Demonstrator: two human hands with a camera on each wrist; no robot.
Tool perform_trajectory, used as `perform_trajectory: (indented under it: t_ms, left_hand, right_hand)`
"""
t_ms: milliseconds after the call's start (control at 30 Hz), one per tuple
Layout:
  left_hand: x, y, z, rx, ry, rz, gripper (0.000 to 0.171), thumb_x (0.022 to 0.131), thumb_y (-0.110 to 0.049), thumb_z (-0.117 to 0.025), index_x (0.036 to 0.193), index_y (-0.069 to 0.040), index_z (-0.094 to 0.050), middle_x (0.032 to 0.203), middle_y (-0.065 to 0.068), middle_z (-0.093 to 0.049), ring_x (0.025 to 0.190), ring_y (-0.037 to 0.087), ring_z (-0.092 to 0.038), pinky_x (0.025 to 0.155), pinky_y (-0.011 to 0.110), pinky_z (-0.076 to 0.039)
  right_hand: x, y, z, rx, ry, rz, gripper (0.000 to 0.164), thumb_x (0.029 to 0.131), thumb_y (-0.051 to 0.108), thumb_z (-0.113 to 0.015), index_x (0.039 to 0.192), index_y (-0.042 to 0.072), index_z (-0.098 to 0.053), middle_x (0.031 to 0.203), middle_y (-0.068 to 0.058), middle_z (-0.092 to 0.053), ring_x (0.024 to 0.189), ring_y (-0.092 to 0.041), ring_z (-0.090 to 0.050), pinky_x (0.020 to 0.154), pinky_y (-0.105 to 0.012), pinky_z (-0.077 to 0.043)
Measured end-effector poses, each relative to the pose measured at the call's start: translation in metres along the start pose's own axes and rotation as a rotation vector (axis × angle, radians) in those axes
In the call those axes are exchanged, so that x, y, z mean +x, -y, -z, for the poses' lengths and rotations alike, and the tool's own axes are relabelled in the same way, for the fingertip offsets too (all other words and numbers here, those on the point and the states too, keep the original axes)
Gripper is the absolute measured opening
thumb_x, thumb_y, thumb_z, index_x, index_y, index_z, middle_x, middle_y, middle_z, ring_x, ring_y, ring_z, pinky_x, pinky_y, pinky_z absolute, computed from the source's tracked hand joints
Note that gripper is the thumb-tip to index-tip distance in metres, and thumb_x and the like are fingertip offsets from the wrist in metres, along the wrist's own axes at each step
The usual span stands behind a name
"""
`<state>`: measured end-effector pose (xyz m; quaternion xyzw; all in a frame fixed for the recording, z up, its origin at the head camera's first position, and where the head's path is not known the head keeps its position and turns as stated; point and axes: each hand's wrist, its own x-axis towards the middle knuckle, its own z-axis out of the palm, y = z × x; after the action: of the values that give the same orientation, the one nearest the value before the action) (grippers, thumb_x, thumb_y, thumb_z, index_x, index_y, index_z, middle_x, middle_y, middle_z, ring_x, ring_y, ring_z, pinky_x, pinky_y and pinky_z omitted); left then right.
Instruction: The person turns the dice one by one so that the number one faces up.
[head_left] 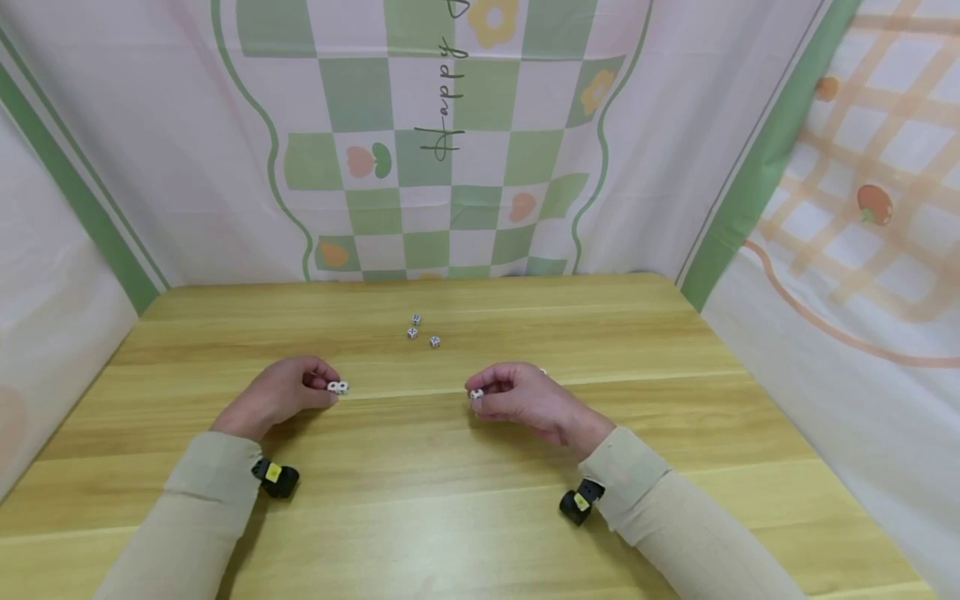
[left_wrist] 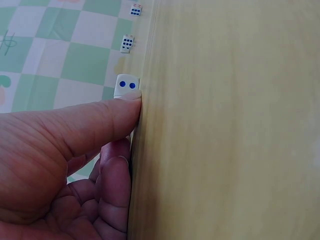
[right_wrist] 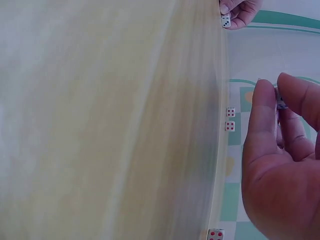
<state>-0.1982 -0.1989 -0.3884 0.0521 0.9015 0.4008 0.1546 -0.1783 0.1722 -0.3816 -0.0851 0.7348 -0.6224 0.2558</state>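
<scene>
In the head view, my left hand (head_left: 281, 392) is low over the wooden table at the left, and its thumb and fingertips pinch two small white dice (head_left: 338, 387) lying side by side. From the left wrist, the near die (left_wrist: 127, 85) shows two blue dots just beyond the thumb. To the right, my right hand (head_left: 525, 400) pinches one white die (head_left: 476, 395) between thumb and fingers. That die (right_wrist: 281, 104) is partly covered by the fingers in the right wrist view.
Three dice lie farther back on the wooden table (head_left: 420, 500): one at the rear (head_left: 416, 319), a die just before it (head_left: 412, 333) and another die to the right (head_left: 435, 342). A further die (head_left: 543, 372) peeks out behind my right hand. A patterned cloth (head_left: 450, 208) hangs behind the table.
</scene>
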Motion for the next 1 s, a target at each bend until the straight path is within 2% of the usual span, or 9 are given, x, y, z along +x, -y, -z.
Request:
perform_trajectory:
  t_ms: [233, 467, 800, 1000]
  left_hand:
    - [-0.0001, 0.0, 0.0002, -0.003, 0.006, 0.012, 0.024, 0.094, -0.017, -0.078, 0.114, -0.007, -0.07, 0.106, 0.007, -0.063, 0.096, 0.024, -0.053, 0.081, 0.036, -0.043]
    - [-0.0002, 0.0003, 0.0005, 0.001, 0.006, 0.013, 0.025, 0.094, -0.018, -0.078, 0.115, -0.007, -0.07, 0.106, 0.007, -0.063, 0.096, 0.024, -0.053, 0.081, 0.036, -0.043]
    - [0.0003, 0.0013, -0.0003, -0.006, 0.006, 0.011, 0.024, 0.094, -0.017, -0.078, 0.115, -0.007, -0.07, 0.107, 0.007, -0.063, 0.096, 0.024, -0.053, 0.082, 0.036, -0.043]
    - [-0.0003, 0.0019, 0.0009, -0.008, 0.009, 0.01, 0.026, 0.094, -0.019, -0.078, 0.116, -0.007, -0.07, 0.107, 0.007, -0.063, 0.096, 0.024, -0.053, 0.081, 0.036, -0.043]
  right_hand:
    - [-0.0007, 0.0004, 0.0004, -0.003, 0.007, -0.001, 0.04, 0.095, 0.004, -0.072, 0.132, -0.009, -0.061, 0.11, -0.009, -0.063, 0.099, -0.018, -0.065, 0.093, -0.036, -0.059]
    - [-0.0005, 0.0002, 0.0019, -0.031, 0.008, -0.013, 0.04, 0.095, 0.007, -0.074, 0.132, -0.005, -0.064, 0.109, -0.007, -0.062, 0.099, -0.018, -0.063, 0.091, -0.034, -0.059]
    - [-0.0011, -0.0005, 0.0022, -0.067, -0.015, -0.005, 0.039, 0.091, 0.008, -0.076, 0.125, -0.005, -0.063, 0.1, -0.005, -0.063, 0.09, -0.018, -0.061, 0.08, -0.03, -0.055]
    - [-0.0012, -0.0006, 0.0035, -0.067, -0.006, 0.0, 0.039, 0.091, 0.007, -0.076, 0.125, -0.006, -0.061, 0.102, -0.006, -0.061, 0.093, -0.02, -0.059, 0.082, -0.032, -0.054]
